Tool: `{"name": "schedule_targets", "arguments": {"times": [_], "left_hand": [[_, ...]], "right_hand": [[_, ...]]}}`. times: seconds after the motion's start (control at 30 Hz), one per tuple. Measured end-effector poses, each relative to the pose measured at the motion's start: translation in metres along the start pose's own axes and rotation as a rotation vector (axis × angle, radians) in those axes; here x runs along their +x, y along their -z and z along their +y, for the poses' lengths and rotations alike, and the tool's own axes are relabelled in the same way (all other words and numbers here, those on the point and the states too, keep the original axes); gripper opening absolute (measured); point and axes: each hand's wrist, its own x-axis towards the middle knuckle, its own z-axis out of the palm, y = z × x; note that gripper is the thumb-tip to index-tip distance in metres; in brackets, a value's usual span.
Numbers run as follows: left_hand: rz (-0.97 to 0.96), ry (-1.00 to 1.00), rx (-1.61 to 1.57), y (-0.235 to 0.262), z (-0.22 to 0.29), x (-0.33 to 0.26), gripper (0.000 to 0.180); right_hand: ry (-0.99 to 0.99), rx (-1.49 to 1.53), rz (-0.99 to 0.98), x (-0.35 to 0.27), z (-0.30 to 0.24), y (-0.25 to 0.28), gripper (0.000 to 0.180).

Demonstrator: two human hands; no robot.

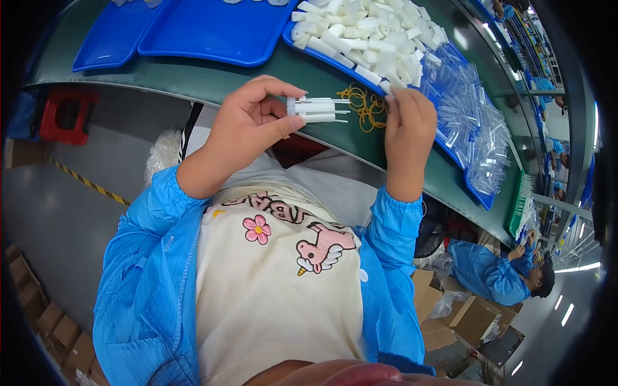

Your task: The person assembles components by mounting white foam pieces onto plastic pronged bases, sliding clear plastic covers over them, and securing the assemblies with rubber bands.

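Note:
My left hand (257, 116) is closed around the end of a white plastic part (317, 109), made of short white tubes with thin pale rods sticking out to the right. My right hand (411, 122) is at the near edge of a blue tray (351, 69), its fingertips pinched on a small white plastic piece (386, 86). A heap of similar white pieces (367, 32) fills that tray. Between my hands, thin yellow rubber bands (367, 109) lie on the green tabletop (219, 80).
Clear plastic tubes (467, 109) are heaped in a blue tray to the right. More blue trays (206, 35) stand far left. A green brush (517, 204) lies by the table's right edge. Beyond it a co-worker in blue (492, 270) sits near cardboard boxes. A red stool (66, 116) stands left.

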Motion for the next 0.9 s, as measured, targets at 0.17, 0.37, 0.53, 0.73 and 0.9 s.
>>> {"name": "schedule_targets", "arguments": {"times": [0.17, 0.37, 0.53, 0.73, 0.9], "left_hand": [[-0.034, -0.089, 0.029, 0.002, -0.007, 0.000, 0.035], [-0.043, -0.206, 0.162, 0.007, -0.005, -0.002, 0.037], [-0.086, -0.194, 0.328, 0.008, 0.003, -0.003, 0.036], [-0.169, -0.241, 0.544, 0.007, 0.009, -0.003, 0.035], [-0.170, -0.231, 0.558, 0.001, 0.010, -0.006, 0.041]], "right_hand": [[-0.360, 0.371, 0.159, -0.004, -0.012, 0.005, 0.014], [-0.808, 1.109, -0.002, -0.014, -0.043, 0.025, 0.021], [-0.849, 1.145, -0.054, -0.019, -0.048, 0.030, 0.020], [-0.822, 1.083, -0.194, -0.014, -0.062, 0.037, 0.018], [-0.586, 0.944, -0.201, -0.020, -0.082, 0.018, 0.013]]}}
